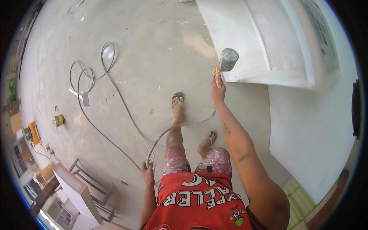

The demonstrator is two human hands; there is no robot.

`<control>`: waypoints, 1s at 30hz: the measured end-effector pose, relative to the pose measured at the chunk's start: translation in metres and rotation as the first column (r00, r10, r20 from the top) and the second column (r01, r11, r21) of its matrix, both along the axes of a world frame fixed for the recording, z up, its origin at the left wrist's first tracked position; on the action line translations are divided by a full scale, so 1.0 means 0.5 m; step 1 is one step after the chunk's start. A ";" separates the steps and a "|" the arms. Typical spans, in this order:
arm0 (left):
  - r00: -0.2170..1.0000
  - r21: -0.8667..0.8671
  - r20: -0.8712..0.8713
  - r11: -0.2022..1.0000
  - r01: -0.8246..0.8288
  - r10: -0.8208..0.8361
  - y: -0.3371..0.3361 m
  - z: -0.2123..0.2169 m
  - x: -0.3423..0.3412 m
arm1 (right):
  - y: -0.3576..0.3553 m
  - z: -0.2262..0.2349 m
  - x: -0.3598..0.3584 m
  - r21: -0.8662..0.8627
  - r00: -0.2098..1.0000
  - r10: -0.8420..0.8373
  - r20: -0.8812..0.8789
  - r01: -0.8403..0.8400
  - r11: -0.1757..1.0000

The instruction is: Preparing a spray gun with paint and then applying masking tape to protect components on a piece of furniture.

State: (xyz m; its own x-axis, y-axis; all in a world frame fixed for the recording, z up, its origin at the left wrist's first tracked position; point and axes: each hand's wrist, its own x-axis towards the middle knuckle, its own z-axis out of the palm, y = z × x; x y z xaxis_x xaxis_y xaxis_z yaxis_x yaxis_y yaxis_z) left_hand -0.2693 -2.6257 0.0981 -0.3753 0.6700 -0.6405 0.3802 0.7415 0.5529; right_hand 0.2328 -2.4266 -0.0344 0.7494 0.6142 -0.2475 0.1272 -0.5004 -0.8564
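Observation:
My right hand (pixel 217 91) is stretched forward, its fingers closed around the orange handle of a spray gun (pixel 229 60) with a grey, paint-smeared cup. The cup sits right beside the lower left corner of a large white panelled piece (pixel 249 34); whether they touch I cannot tell. Low by my left side, my left hand (pixel 147 171) grips a grey air hose (pixel 163 134). From there the hose arcs up across my leg toward the gun. Part of it in the middle is blurred.
More hose (pixel 82 93) lies in loops on the concrete floor to the left. A small paint can (pixel 58 120) and an orange power tool (pixel 33 132) stand further left. At lower left are a metal-framed stand (pixel 92 180) and a white board (pixel 73 184). A white surface (pixel 303 142) rises at right.

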 end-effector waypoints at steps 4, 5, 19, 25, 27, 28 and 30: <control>0.990 -0.175 0.144 0.984 0.030 -0.005 0.092 0.004 -0.002 | 0.199 -0.010 -0.013 -0.041 0.994 0.066 -0.089 -0.069 0.997; 0.985 -0.211 0.169 0.977 0.015 0.021 0.110 0.009 -0.002 | 0.233 -0.009 -0.016 -0.046 0.994 0.072 -0.086 -0.076 0.996; 0.971 -0.474 0.066 0.849 0.231 -0.228 0.148 0.004 -0.090 | 0.352 0.007 -0.076 -0.256 0.960 0.248 -0.132 -0.275 0.927; 0.954 -0.477 0.057 0.832 0.284 -0.293 0.164 -0.013 -0.098 | 0.236 -0.002 -0.087 -0.196 0.864 0.415 -0.284 -0.476 0.857; 0.935 -0.510 0.062 0.794 0.330 -0.349 0.165 -0.014 -0.102 | 0.202 0.010 -0.092 -0.213 0.841 0.423 -0.338 -0.506 0.836; 0.933 -0.509 0.073 0.791 0.339 -0.353 0.165 -0.018 -0.100 | 0.183 0.016 -0.096 -0.224 0.814 0.435 -0.385 -0.540 0.811; 0.925 -0.504 0.080 0.785 0.359 -0.372 0.157 -0.021 -0.114 | 0.147 0.019 -0.110 -0.200 0.829 0.406 -0.385 -0.504 0.840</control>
